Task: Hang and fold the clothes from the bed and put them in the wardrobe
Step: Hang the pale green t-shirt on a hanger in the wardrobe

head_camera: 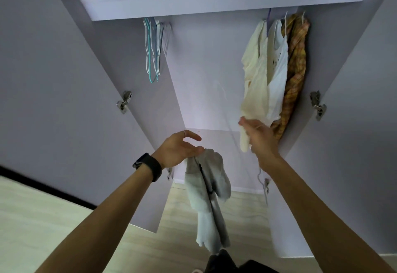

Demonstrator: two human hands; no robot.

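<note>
My left hand (179,149) is raised in front of the open wardrobe (206,79) and holds the top of a grey garment (207,195), which hangs down toward the floor with a dark strip running along it. The thumb and forefinger are spread; the other fingers are hidden under the cloth. My right hand (258,137) is stretched out with straight fingers against the lower end of a cream garment (254,79) hanging at the wardrobe's right. A thin pale hanger (262,181) shows blurred below my right wrist; how it is held is unclear.
A white top (278,66) and a yellow plaid garment (297,66) hang next to the cream one. Several bare blue and white hangers (153,49) hang at the rail's left end. Both wardrobe doors (53,92) stand open. Pale wood floor (43,225) lies below.
</note>
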